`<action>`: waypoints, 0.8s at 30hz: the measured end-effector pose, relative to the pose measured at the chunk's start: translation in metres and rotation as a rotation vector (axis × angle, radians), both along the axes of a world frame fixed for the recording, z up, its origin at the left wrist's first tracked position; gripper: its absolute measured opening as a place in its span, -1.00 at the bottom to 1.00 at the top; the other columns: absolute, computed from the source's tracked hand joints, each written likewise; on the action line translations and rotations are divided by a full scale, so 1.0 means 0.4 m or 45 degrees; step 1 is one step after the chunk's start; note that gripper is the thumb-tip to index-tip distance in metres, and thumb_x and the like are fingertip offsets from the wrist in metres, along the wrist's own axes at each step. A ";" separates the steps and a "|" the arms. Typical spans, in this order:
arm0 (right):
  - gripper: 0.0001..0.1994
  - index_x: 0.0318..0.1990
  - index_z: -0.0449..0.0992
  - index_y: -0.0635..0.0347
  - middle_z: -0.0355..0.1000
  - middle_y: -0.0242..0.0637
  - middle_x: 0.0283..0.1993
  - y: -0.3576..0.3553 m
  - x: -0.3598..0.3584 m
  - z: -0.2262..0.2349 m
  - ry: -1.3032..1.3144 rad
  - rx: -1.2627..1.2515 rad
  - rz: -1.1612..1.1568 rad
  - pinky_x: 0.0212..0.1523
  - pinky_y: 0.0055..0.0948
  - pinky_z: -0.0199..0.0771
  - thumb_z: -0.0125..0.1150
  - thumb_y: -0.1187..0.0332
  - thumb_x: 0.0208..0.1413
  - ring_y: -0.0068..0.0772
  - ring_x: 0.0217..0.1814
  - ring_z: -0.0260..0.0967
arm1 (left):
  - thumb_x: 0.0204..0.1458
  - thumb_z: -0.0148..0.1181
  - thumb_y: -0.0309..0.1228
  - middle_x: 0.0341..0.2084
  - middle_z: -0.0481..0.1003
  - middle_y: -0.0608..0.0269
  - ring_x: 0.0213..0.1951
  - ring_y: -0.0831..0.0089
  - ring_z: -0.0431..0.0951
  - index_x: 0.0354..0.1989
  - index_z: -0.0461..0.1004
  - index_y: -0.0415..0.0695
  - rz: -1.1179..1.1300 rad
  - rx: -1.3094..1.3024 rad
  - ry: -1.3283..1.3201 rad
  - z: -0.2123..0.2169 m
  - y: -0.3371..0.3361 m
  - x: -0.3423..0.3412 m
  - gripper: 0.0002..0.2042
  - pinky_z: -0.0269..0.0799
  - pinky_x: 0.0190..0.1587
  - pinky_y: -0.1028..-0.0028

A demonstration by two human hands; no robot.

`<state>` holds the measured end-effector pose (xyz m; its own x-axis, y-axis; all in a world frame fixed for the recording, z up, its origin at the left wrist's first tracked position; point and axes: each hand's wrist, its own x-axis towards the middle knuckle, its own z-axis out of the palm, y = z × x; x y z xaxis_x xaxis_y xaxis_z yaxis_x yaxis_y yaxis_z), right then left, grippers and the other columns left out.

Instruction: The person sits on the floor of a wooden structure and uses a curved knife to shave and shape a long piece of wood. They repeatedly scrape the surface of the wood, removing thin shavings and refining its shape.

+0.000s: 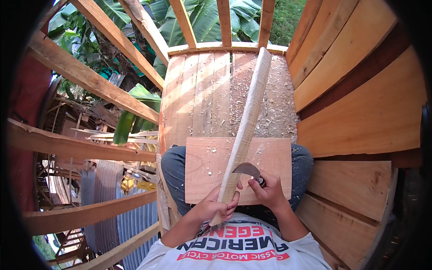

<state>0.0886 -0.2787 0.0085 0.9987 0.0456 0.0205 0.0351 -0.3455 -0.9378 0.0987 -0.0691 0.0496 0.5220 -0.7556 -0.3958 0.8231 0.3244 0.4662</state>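
Observation:
A long, pale wooden stick (248, 119) with squared sides slants from my shirt up toward the far railing. My left hand (218, 204) is wrapped round its near end. In my right hand (271, 191) is a curved knife (247, 169) with a dark, hooked blade and a short handle. The blade's tip lies against the right side of the stick, just above my left hand. Beneath them a flat wooden board (202, 180) rests across my lap, with small chips on it.
Curly wood shavings (279, 99) cover much of the plank floor (184, 90) ahead. Wooden rails (90, 85) stand at the left and far side, with banana leaves (211, 27) beyond. A plank wall (360, 112) closes the right. Corrugated metal sheets (105, 189) lie outside, lower left.

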 end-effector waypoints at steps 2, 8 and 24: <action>-0.80 -0.33 0.52 0.30 0.32 -0.37 -0.68 0.007 0.003 -0.010 0.067 0.259 -0.066 -0.63 -0.49 0.16 0.31 0.32 0.10 -0.62 -0.66 0.22 | -0.27 -0.10 -0.66 -0.51 0.22 0.32 -0.65 0.62 0.20 0.12 0.08 -0.17 -0.015 -0.009 0.007 0.003 0.002 -0.003 -0.38 0.18 -0.63 0.60; -0.79 -0.22 0.54 0.36 0.36 -0.57 -0.58 0.020 0.018 0.061 0.346 0.787 -0.156 -0.58 -0.67 0.10 0.29 0.35 0.15 -0.84 -0.57 0.18 | -0.25 -0.06 -0.63 -0.50 0.23 0.32 -0.66 0.65 0.19 0.08 0.12 -0.20 -0.200 -0.040 0.122 0.012 -0.023 -0.012 -0.43 0.15 -0.66 0.63; -0.73 -0.50 0.45 0.31 0.20 -0.50 -0.69 -0.041 0.011 0.078 0.073 0.126 -0.032 -0.65 -0.58 0.01 0.27 0.33 0.17 -0.78 -0.63 0.06 | 0.04 0.31 -0.40 -0.65 0.23 0.48 -0.70 0.69 0.20 -0.26 0.26 -0.09 -0.138 0.151 -0.025 0.010 -0.058 -0.020 -0.72 0.11 -0.70 0.61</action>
<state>0.0929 -0.2950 0.0399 0.9992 0.0213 -0.0339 -0.0274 -0.2514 -0.9675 0.0907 -0.0922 0.0536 0.4484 -0.7566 -0.4758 0.8406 0.1761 0.5122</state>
